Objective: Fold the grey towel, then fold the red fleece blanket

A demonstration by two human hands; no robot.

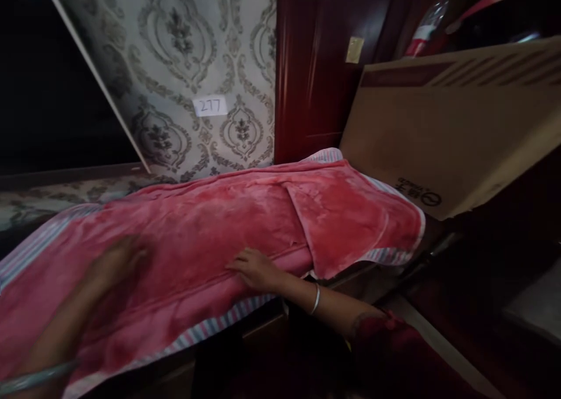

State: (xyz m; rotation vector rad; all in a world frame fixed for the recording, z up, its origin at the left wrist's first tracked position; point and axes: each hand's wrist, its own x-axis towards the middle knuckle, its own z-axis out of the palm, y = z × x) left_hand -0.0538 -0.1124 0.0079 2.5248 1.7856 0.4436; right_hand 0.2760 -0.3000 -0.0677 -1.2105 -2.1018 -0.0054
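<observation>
My right hand [256,269], fingers loosely open on the blanket [193,218], wants light, even pressure — left hand [117,262] blurred, can't tell.

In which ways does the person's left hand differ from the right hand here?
The left hand is blurred, while the right hand shows more clearly. The left hand points rightward, the right hand leftward. The left hand's arm wears a greenish bangle; the right hand's arm wears a silvery bracelet. Both hands are at the pinkish-red cloth.
</observation>
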